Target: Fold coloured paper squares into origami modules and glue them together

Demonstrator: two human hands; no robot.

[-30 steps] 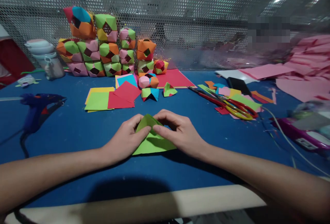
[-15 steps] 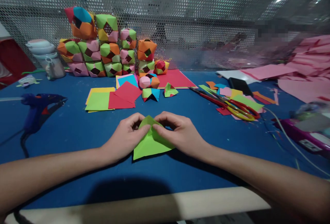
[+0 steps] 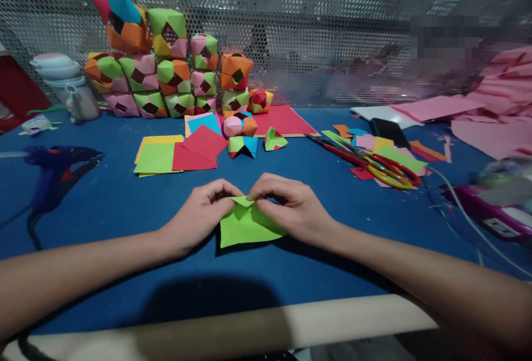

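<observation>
A green sheet of paper (image 3: pixel 249 228) is held between my two hands over the blue table. Its far edge is turned over into a small triangular flap. My left hand (image 3: pixel 203 211) pinches the paper at the upper left, thumb on top. At the upper right my right hand (image 3: pixel 293 206) grips it, fingers curled behind the fold. The fingertips of both hands nearly meet at the flap. Beyond the hands sit a folded green and red paper piece (image 3: pixel 275 139) and a joined multicoloured paper piece (image 3: pixel 243 147).
Square green paper (image 3: pixel 155 157) and red paper (image 3: pixel 204 147) lie behind my left hand. A blue glue gun (image 3: pixel 50 167) stands at left. Scissors (image 3: pixel 393 171) rest on paper scraps at right. Stacked paper balls (image 3: pixel 172 81) line the mesh; a purple tool (image 3: pixel 490 214) lies far right.
The peak at the paper's far edge has come down into a flat flap facing me. My right hand has risen slightly, and the view has tilted a little.
</observation>
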